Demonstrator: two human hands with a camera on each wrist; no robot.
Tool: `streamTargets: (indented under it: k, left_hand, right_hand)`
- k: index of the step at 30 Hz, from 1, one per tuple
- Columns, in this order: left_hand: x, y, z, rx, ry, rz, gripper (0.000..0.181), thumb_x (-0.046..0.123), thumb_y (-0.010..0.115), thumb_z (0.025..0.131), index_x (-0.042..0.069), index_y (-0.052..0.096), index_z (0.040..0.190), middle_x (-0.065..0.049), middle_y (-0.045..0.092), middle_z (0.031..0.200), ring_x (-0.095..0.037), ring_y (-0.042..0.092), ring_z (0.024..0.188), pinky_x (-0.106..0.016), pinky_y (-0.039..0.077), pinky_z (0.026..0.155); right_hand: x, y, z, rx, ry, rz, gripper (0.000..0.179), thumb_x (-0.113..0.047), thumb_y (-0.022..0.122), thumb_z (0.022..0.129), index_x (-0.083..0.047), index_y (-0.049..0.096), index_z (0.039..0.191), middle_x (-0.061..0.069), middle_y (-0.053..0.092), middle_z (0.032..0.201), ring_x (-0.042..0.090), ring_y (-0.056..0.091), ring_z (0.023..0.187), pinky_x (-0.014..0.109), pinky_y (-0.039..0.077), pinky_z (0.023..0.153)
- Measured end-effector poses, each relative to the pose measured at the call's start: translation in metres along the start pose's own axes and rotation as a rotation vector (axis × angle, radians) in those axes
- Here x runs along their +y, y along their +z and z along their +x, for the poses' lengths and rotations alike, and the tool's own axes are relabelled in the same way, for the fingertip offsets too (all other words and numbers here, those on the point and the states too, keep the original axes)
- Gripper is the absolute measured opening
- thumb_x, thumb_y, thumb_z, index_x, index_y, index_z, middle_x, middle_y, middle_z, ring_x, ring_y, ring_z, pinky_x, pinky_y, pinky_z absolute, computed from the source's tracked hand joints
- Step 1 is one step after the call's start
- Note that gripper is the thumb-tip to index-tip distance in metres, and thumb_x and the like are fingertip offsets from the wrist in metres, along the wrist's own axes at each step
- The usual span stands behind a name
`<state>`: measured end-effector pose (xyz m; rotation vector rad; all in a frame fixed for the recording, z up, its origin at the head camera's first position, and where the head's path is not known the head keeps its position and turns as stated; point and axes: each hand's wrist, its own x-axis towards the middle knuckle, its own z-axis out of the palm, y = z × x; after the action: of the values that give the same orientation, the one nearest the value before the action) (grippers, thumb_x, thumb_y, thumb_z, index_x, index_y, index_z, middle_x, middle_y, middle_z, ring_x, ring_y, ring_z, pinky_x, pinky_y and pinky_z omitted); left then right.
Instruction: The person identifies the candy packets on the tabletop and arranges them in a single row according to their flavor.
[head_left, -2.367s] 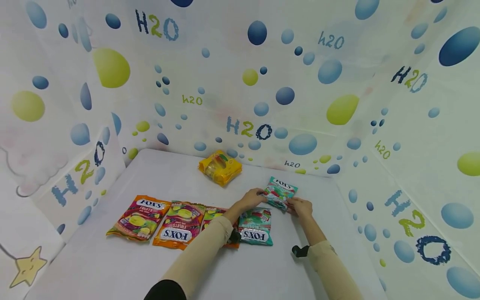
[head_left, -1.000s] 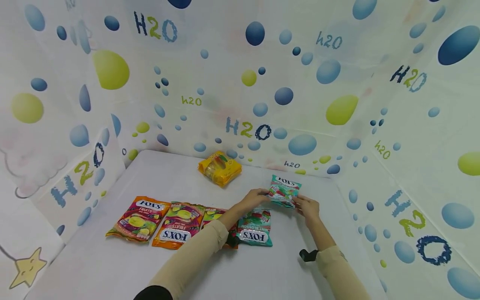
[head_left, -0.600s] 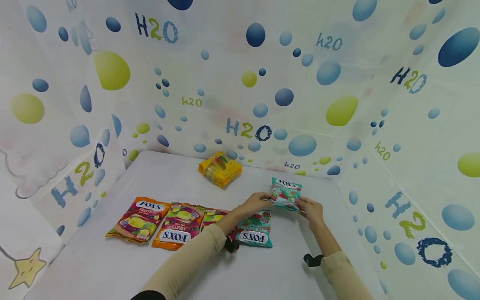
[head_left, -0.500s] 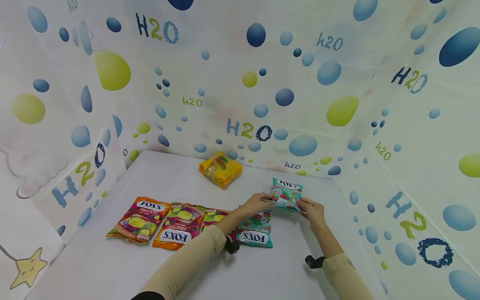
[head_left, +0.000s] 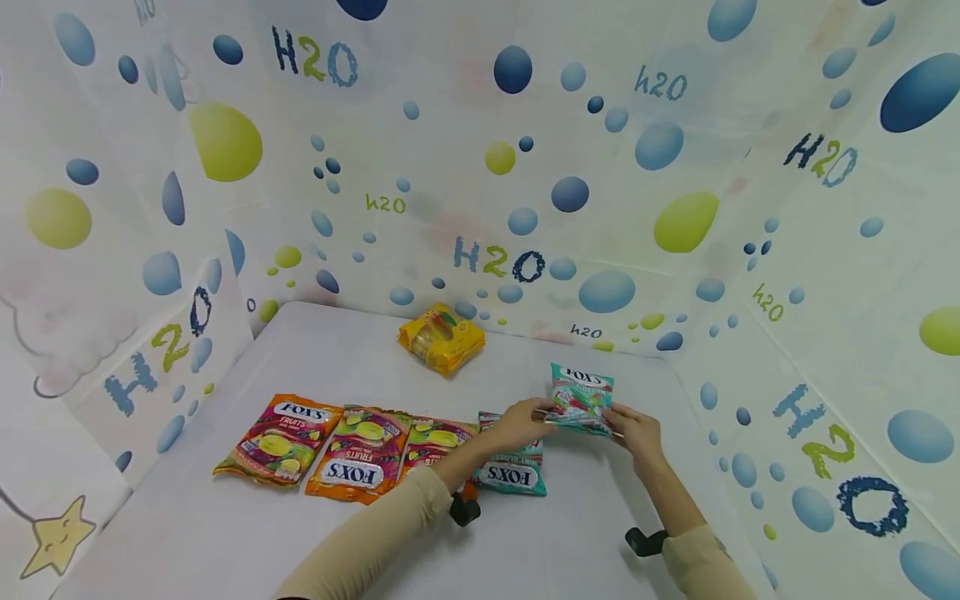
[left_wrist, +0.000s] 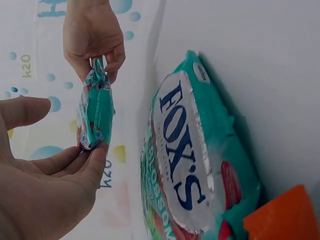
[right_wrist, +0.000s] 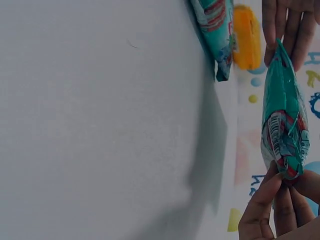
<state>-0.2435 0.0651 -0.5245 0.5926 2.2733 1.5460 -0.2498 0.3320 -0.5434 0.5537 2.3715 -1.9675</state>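
Note:
Above the table's right side, my right hand [head_left: 636,432] pinches the corner of a teal FOX'S candy bag [head_left: 581,400]. My left hand [head_left: 525,423] supports the bag's other side; in the left wrist view its fingers [left_wrist: 75,165] lie straight against the bag's edge and its thumb stands away from it. In the right wrist view the bag [right_wrist: 284,107] is seen edge-on between both hands. A second teal bag [head_left: 512,477] lies flat on the table under my left forearm, which covers part of it.
Several orange-red FOX'S fruit candy bags [head_left: 356,454] lie in a row to the left of the flat teal bag. A yellow bag [head_left: 441,337] sits near the table's back edge. Printed cloth walls [head_left: 450,125] stand behind and at both sides of the white table [head_left: 300,542].
Both hands have carried the teal bag to the right, and it has come up off the table with its front turned toward me. The other bags have stayed put.

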Motion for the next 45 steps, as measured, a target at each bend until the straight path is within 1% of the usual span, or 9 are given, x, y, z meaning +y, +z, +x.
streamTargets:
  k: [6,14,17,21,29,33,38,41,45]
  left_hand:
    - [0.003,0.008,-0.012,0.009,-0.002,-0.038,0.056,0.028,0.066,0.091,0.007,0.05,0.141,-0.013,0.058,0.133,-0.025,0.057,0.119,-0.037,0.051,0.093]
    - [-0.001,0.015,-0.021,0.007,0.052,-0.02,0.058,0.033,0.063,0.092,0.009,0.049,0.142,-0.011,0.055,0.136,-0.024,0.056,0.12,-0.036,0.049,0.097]
    - [-0.001,0.017,-0.025,0.007,0.048,-0.032,0.057,0.033,0.063,0.092,0.009,0.049,0.142,-0.009,0.055,0.137,-0.024,0.055,0.121,-0.037,0.049,0.098]
    - [0.002,0.02,-0.031,0.019,0.021,-0.049,0.057,0.034,0.064,0.092,0.011,0.05,0.142,-0.008,0.055,0.137,-0.023,0.055,0.123,-0.037,0.049,0.098]
    - [0.006,0.026,-0.042,0.019,0.043,0.051,0.056,0.032,0.065,0.093,0.008,0.05,0.141,-0.009,0.055,0.137,-0.022,0.056,0.12,-0.033,0.05,0.096]
    - [0.003,0.03,-0.045,0.013,0.047,0.058,0.056,0.032,0.066,0.092,0.009,0.051,0.141,-0.009,0.056,0.136,-0.021,0.057,0.118,-0.031,0.05,0.094]
    - [0.0,0.035,-0.051,0.004,0.071,0.06,0.057,0.032,0.065,0.092,0.007,0.05,0.141,-0.008,0.055,0.137,-0.02,0.057,0.118,-0.029,0.05,0.093]
    - [-0.001,0.038,-0.056,-0.004,0.074,0.067,0.058,0.032,0.065,0.092,0.006,0.05,0.141,-0.008,0.054,0.138,-0.02,0.056,0.119,-0.029,0.05,0.094]
    - [-0.001,0.041,-0.062,-0.021,0.052,0.065,0.057,0.032,0.065,0.092,0.006,0.05,0.141,-0.008,0.054,0.138,-0.021,0.056,0.12,-0.029,0.05,0.094]
  right_hand:
    - [0.003,-0.006,-0.008,-0.022,-0.002,-0.019,0.054,-0.032,0.074,0.087,-0.002,0.061,0.13,-0.003,0.072,0.099,0.008,0.065,0.087,0.024,0.055,0.074]
    - [0.006,-0.011,-0.02,-0.022,-0.013,-0.02,0.054,-0.031,0.074,0.087,-0.001,0.061,0.13,-0.001,0.072,0.101,0.009,0.067,0.087,0.025,0.056,0.076]
    - [0.007,-0.012,-0.023,-0.026,-0.011,-0.019,0.054,-0.03,0.074,0.087,0.0,0.061,0.129,-0.001,0.072,0.101,0.009,0.066,0.087,0.025,0.056,0.077]
    - [0.009,-0.013,-0.028,-0.035,-0.012,-0.02,0.054,-0.029,0.074,0.088,0.001,0.061,0.13,0.001,0.072,0.104,0.009,0.066,0.087,0.026,0.056,0.077]
    - [0.015,-0.018,-0.036,-0.038,-0.005,-0.035,0.06,-0.037,0.074,0.086,-0.001,0.06,0.131,0.004,0.069,0.113,0.009,0.065,0.091,0.026,0.055,0.08]
    - [0.017,-0.02,-0.046,-0.055,0.002,-0.033,0.06,-0.038,0.072,0.088,-0.001,0.058,0.134,0.005,0.067,0.119,0.008,0.065,0.094,0.026,0.055,0.082]
    - [0.024,-0.021,-0.054,-0.055,0.004,-0.048,0.055,-0.033,0.07,0.09,-0.001,0.058,0.133,0.007,0.067,0.12,0.01,0.065,0.096,0.027,0.054,0.083]
    - [0.033,-0.022,-0.055,-0.045,0.009,-0.049,0.055,-0.034,0.072,0.089,-0.002,0.06,0.132,0.007,0.068,0.118,0.011,0.065,0.096,0.027,0.055,0.082]
    - [0.039,-0.022,-0.058,-0.037,0.036,-0.044,0.057,-0.036,0.074,0.086,-0.002,0.061,0.131,0.006,0.068,0.118,0.011,0.065,0.096,0.027,0.055,0.082]
